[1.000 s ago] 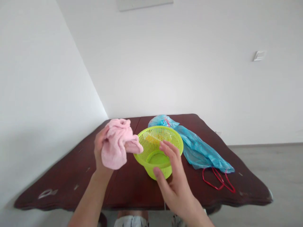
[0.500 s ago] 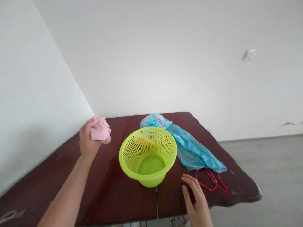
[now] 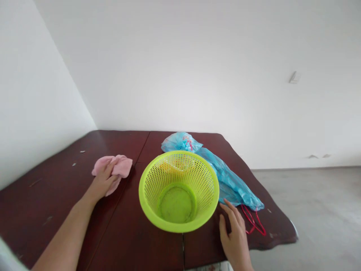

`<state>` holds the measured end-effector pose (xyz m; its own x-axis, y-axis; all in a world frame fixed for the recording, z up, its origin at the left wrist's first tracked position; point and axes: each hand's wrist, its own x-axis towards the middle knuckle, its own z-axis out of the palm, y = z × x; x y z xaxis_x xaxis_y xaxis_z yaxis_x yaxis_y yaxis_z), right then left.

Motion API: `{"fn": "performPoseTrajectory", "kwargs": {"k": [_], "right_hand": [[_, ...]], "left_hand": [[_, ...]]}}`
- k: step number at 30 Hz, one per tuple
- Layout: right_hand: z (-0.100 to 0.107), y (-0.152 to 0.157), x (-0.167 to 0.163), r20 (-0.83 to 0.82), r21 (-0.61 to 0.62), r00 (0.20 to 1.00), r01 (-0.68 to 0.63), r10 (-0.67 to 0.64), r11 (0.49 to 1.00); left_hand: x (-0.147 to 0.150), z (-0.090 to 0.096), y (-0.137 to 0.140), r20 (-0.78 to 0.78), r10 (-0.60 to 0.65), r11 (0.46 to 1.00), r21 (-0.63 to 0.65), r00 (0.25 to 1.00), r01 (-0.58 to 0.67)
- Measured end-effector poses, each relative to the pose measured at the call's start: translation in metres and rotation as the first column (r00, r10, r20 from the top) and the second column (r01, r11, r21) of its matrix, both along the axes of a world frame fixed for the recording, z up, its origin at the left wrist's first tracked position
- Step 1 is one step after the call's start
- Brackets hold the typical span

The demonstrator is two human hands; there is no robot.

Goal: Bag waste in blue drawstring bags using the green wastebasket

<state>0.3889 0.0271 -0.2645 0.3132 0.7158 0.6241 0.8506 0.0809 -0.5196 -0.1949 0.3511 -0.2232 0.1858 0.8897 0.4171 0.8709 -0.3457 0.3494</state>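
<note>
My left hand point(image 3: 102, 183) grips a pink cloth point(image 3: 123, 166) and presses it down on the dark red-brown table, left of the basket. Parts of the cloth spread out past my fingers. A lime-green plastic basket point(image 3: 177, 205) with perforated sides stands upright in the middle; nothing lies inside it. Beside its right side, my right hand point(image 3: 234, 235) is open, fingers apart and holding nothing, low over the front of the table. Its fingertips come close to a crumpled blue plastic bag point(image 3: 231, 180); whether they touch it, I cannot tell.
The bag's red drawstring point(image 3: 255, 222) trails near the table's right edge. Behind the basket sits a bunched blue bag portion point(image 3: 179, 142). Small light scraps point(image 3: 82, 151) dot the left part of the table point(image 3: 135, 233). White walls stand behind and to the left.
My left hand has brought the cloth down from above the table onto its surface, where it now lies flatter. My right hand is slightly nearer the bag. The camera view has shifted a little.
</note>
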Motion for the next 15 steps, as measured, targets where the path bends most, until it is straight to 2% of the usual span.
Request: {"fn": "performPoseTrajectory", "kwargs": {"k": [3,6,8,10,13,15], "right_hand": [[0.004,0.021,0.047,0.072,-0.049,0.993,0.101,-0.097,0.994],[-0.003,0.044,0.079,0.140,-0.215,0.971,0.219,-0.191,0.952],[-0.009,0.055,0.082,0.192,-0.318,0.954,0.281,-0.228,0.905],[-0.012,0.060,0.076,0.255,-0.365,0.936,0.324,-0.241,0.873],[-0.006,0.058,0.064,0.321,-0.347,0.915,0.353,-0.243,0.869],[-0.001,0.056,0.061,0.301,-0.316,0.919,0.349,-0.256,0.882]], "left_hand": [[0.006,0.007,-0.005,0.089,-0.057,0.997,0.051,0.994,0.053],[0.022,0.014,-0.013,0.120,-0.060,0.993,0.108,0.991,0.047],[0.033,0.016,-0.018,0.146,-0.080,0.988,0.141,0.986,0.059],[0.040,0.017,-0.023,0.170,-0.097,0.983,0.171,0.981,0.068],[0.043,0.019,-0.027,0.215,-0.094,0.975,0.219,0.972,0.046],[0.043,0.023,-0.031,0.240,-0.078,0.967,0.254,0.968,0.015]]}}
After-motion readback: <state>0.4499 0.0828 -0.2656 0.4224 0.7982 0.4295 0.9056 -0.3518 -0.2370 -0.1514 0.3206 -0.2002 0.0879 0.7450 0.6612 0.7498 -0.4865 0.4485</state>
